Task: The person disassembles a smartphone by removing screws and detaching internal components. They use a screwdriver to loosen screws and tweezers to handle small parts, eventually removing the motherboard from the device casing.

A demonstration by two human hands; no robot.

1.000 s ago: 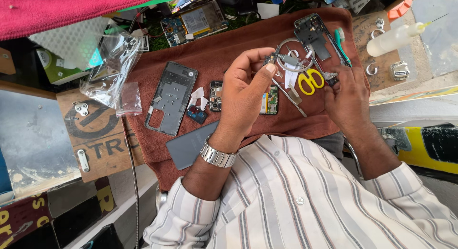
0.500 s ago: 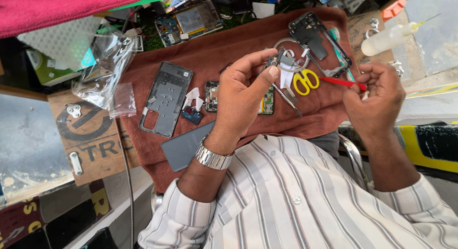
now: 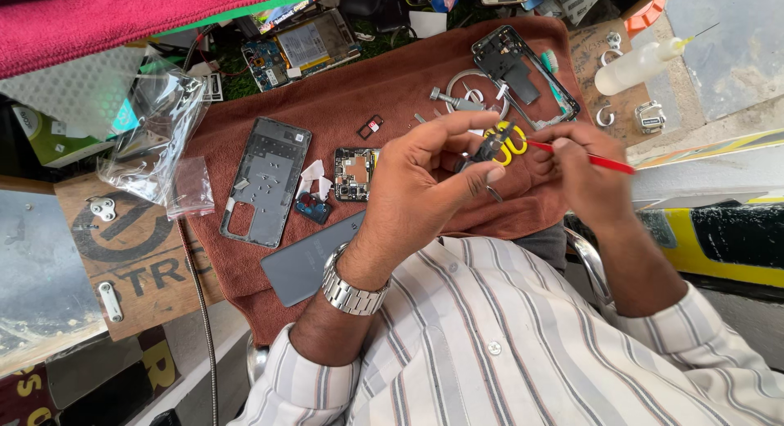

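Observation:
My left hand [image 3: 425,177], with a metal watch [image 3: 351,283] on its wrist, pinches a small dark phone part [image 3: 478,155] between thumb and fingertips above the brown cloth [image 3: 392,83]. My right hand [image 3: 584,177] grips a thin red-handled tool [image 3: 608,160], whose tip reaches the pinched part. Yellow-handled scissors [image 3: 513,138] lie on the cloth just behind both hands, partly hidden by my fingers.
On the cloth lie a grey phone frame [image 3: 265,177], a grey back cover [image 3: 310,258], a small circuit board [image 3: 355,173] and a black mid frame [image 3: 523,66]. Clear plastic bags [image 3: 159,132] sit at the left, an opened phone [image 3: 306,42] at the top, a white squeeze bottle [image 3: 641,62] at the right.
My right hand left the cloth by the scissors, took hold of the red tool and brought its tip to the part in my left hand. My left hand stayed raised.

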